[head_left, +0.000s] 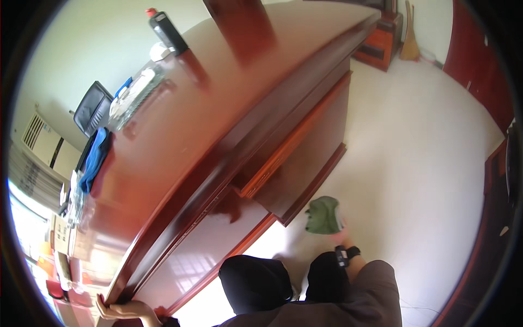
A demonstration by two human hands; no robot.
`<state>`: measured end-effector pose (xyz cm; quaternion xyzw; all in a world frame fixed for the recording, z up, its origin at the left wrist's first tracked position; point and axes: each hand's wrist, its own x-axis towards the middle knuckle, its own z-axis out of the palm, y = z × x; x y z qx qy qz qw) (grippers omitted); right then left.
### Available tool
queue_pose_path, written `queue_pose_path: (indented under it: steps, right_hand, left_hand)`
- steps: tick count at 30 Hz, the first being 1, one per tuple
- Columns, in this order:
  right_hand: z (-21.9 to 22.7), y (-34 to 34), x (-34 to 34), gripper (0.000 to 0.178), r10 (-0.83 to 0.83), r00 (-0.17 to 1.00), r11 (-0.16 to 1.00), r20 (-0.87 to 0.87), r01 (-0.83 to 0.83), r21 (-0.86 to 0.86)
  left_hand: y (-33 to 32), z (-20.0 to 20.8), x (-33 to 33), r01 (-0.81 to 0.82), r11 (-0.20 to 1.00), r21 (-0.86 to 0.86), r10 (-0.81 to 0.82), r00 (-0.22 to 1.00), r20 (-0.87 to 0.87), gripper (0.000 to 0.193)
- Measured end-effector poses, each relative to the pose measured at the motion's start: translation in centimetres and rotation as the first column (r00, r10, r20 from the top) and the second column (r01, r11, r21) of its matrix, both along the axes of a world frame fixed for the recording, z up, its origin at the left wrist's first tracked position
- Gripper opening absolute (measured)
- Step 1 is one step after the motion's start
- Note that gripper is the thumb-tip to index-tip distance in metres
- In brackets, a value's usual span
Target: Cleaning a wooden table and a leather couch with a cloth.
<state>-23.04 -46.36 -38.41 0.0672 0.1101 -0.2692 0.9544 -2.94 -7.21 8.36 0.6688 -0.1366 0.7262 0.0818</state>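
My right hand (pixel 340 238) reaches down over the floor beside my knee, with a dark band on the wrist. Its fingers are blurred and partly hidden behind a folded green cloth (pixel 322 216), which it holds in front of the desk's lower panel. My left hand (pixel 126 311) is at the near left end of the large glossy red-brown desk (pixel 218 103). Its thumb is raised and its fingers are stretched out against the desk's edge, with nothing held in them.
On the desk stand a dark bottle with a red cap (pixel 168 32), a glass tray (pixel 136 98) and a blue cloth (pixel 95 159). Behind it is a black chair (pixel 93 107). A broom (pixel 409 41) leans by the far wall; dark red cabinets (pixel 485 60) line the right.
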Motion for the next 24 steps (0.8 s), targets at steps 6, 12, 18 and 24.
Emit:
queue_pose_path:
  steps: [6,12,18,24]
  right_hand:
    - [19.1,-1.0,-5.6,0.046,-0.289,0.956,0.887,-0.048,0.249,-0.388]
    - [36.3,-4.0,-2.9,0.046,-0.446,0.885,0.63,0.134,0.416,-0.655]
    - [47.9,-0.5,6.1,0.036,-0.785,0.558,-0.323,0.269,0.001,-0.946]
    - [50.5,4.5,9.2,0.048,-0.399,0.553,-0.912,0.732,-0.323,-0.253]
  left_hand:
    - [4.2,-2.3,3.0,0.085,0.992,0.093,-0.082,0.996,-0.035,0.041]
    - [4.0,-2.7,2.8,0.194,0.978,0.076,-0.187,0.979,-0.083,0.036]
    - [4.7,-2.7,2.9,0.153,0.977,0.148,-0.136,0.983,-0.119,0.035]
    - [5.0,-2.8,2.8,0.192,0.973,0.131,-0.181,0.979,-0.095,0.035]
